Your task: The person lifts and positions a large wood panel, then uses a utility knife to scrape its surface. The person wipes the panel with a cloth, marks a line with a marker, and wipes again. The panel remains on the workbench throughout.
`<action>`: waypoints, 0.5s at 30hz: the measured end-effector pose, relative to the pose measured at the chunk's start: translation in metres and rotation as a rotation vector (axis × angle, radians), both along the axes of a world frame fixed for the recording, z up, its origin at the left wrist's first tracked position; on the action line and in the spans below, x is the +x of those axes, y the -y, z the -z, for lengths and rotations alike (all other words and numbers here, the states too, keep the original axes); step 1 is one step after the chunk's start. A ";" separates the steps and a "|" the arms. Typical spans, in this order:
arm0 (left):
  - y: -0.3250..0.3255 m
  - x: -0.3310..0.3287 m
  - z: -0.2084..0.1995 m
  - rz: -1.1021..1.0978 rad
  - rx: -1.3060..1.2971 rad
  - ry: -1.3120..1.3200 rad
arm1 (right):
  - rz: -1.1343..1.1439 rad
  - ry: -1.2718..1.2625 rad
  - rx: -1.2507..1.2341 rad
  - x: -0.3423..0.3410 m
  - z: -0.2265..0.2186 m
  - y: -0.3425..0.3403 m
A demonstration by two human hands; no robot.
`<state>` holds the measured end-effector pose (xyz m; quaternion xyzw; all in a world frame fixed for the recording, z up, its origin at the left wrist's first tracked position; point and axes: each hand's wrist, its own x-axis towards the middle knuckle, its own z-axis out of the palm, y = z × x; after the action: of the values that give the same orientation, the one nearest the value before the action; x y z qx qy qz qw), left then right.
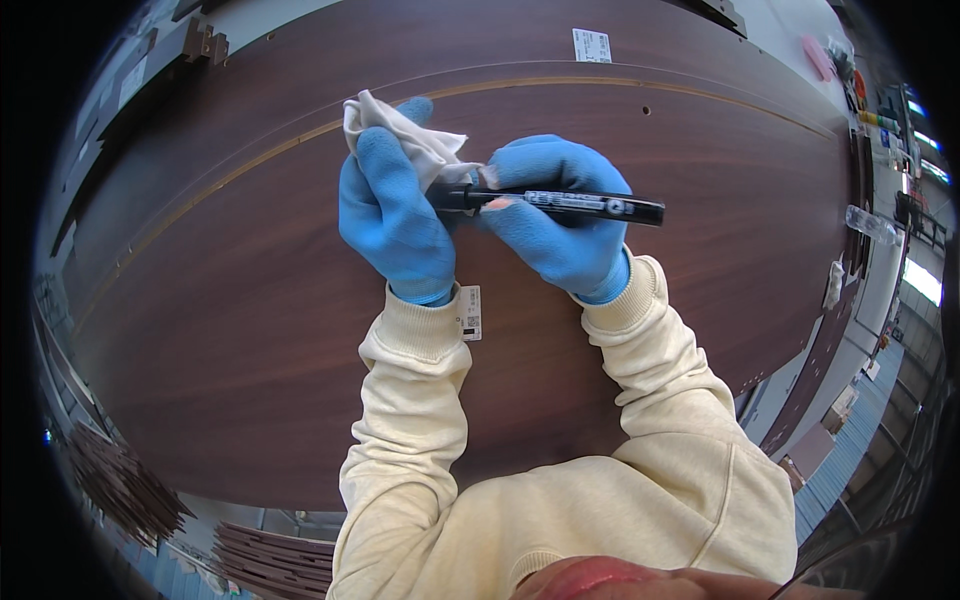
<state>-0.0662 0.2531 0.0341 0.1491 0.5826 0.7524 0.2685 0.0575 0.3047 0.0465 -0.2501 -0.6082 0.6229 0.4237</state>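
My left hand (395,220), in a blue glove, is closed around a crumpled white cloth (425,150). A black marker (610,206) lies sideways in my right hand (570,235), gripped between the thumb and fingers; bare skin shows at the fingertips of that glove. The marker's left end meets my left hand just below the cloth; whether the left fingers also grip it, I cannot tell. Both hands are held over a large dark brown wood-grain board (250,370). A white label (470,313) sits on the board beside my left cuff.
A second white label (591,45) is at the far side, beyond a light strip (560,82) along the board. Stacked brown panels (270,560) stand at the lower left. On the right are a clear plastic bottle (870,224) and a pink item (818,58).
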 end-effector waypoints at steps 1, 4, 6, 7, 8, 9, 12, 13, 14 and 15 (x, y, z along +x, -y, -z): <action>0.000 0.001 0.002 -0.007 0.001 -0.010 | -0.025 0.014 -0.038 0.000 0.000 0.000; 0.002 0.002 0.002 -0.012 -0.051 -0.032 | -0.112 0.079 -0.163 0.001 -0.011 -0.007; 0.003 0.001 0.003 -0.011 -0.045 -0.030 | -0.138 0.081 -0.217 0.003 -0.012 -0.008; 0.002 0.001 0.003 -0.009 -0.043 -0.028 | -0.150 0.083 -0.245 0.004 -0.012 -0.007; 0.001 0.001 0.003 -0.007 -0.036 -0.026 | -0.154 0.053 -0.263 0.005 -0.010 -0.008; 0.001 0.000 0.003 -0.007 -0.037 -0.026 | -0.160 0.021 -0.287 0.004 -0.006 -0.007; -0.001 0.000 0.000 -0.019 -0.030 0.002 | -0.166 -0.081 -0.345 0.000 -0.004 -0.005; -0.001 0.001 0.000 -0.028 -0.027 0.016 | -0.169 -0.116 -0.363 -0.002 -0.003 -0.004; -0.001 0.001 -0.001 -0.029 -0.027 0.005 | -0.175 -0.108 -0.362 -0.004 -0.002 -0.002; -0.001 0.001 0.000 -0.025 -0.022 0.000 | -0.176 -0.094 -0.356 -0.005 0.001 0.000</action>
<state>-0.0649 0.2544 0.0339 0.1387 0.5927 0.7493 0.2606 0.0529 0.3049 0.0452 -0.2375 -0.4875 0.7661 0.3450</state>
